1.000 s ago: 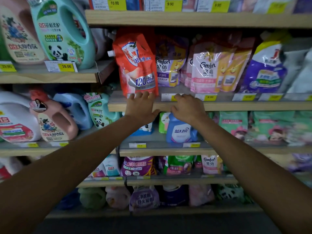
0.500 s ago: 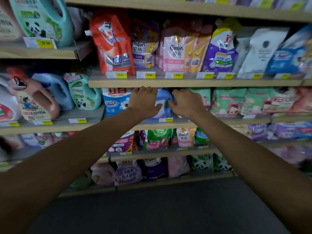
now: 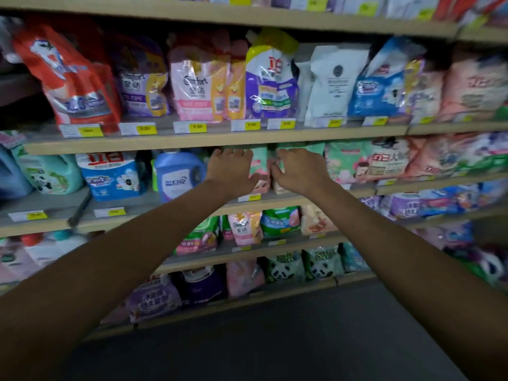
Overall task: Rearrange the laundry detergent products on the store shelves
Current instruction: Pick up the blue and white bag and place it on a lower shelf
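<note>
My left hand (image 3: 232,171) and my right hand (image 3: 299,171) are both up at the second shelf (image 3: 343,192), close together. Between them stands a green and pink detergent pouch (image 3: 261,166). My left hand lies against the pouch's left part, with its fingertips bent over near the top. The fingers of my right hand curl on the pouch's right edge. To the left of my hands stand a blue detergent bottle (image 3: 178,174) and a white and blue bag (image 3: 110,174). More green and pink pouches (image 3: 349,160) fill the shelf to the right.
On the shelf above (image 3: 220,138) stand a red pouch (image 3: 71,78), Comfort pouches (image 3: 198,86), a purple pouch (image 3: 270,83) and a white bag (image 3: 332,81). Panda bottles (image 3: 46,174) are at the left. Lower shelves hold more pouches (image 3: 244,226). Dark floor lies below.
The view has swung right and both hands moved right along the second shelf, from the blue bottle to the green and pink pouch. One second ago they rested on the upper shelf's edge.
</note>
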The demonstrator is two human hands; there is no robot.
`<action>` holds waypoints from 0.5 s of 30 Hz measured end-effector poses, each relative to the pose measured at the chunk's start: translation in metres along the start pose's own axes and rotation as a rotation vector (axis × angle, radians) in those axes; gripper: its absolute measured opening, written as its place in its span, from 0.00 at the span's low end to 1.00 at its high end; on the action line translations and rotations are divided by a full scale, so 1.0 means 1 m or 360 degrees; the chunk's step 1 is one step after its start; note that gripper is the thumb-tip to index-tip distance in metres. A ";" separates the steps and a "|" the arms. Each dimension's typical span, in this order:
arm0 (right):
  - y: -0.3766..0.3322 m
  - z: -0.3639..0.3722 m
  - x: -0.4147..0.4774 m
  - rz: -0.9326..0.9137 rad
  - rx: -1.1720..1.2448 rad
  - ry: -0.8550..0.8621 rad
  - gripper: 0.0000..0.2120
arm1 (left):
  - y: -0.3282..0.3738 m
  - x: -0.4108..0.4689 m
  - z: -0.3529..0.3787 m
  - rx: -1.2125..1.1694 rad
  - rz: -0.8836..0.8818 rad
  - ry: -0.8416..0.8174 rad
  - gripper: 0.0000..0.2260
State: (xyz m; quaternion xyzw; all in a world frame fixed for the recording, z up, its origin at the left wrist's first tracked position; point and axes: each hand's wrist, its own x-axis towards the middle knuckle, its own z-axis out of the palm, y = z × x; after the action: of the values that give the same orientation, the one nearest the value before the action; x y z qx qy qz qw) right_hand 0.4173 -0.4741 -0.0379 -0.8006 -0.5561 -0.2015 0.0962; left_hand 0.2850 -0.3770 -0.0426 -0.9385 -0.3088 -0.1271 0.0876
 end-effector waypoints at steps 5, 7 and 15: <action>0.082 0.005 -0.013 0.0048 -0.0023 -0.0055 0.18 | 0.075 0.035 0.008 -0.0093 0.0003 -0.0003 0.23; 0.112 0.007 -0.016 0.0063 -0.0049 -0.0094 0.19 | 0.099 0.050 0.011 -0.0043 0.0040 -0.0022 0.23; 0.229 0.030 -0.004 0.0219 -0.0050 -0.0069 0.20 | 0.186 0.135 0.033 -0.0023 0.0202 0.0013 0.25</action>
State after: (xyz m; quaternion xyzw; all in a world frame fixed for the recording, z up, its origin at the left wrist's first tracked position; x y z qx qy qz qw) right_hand 0.6351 -0.5497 -0.0507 -0.8426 -0.4984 -0.1855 0.0851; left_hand 0.5078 -0.4416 -0.0506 -0.9563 -0.2475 -0.1273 0.0899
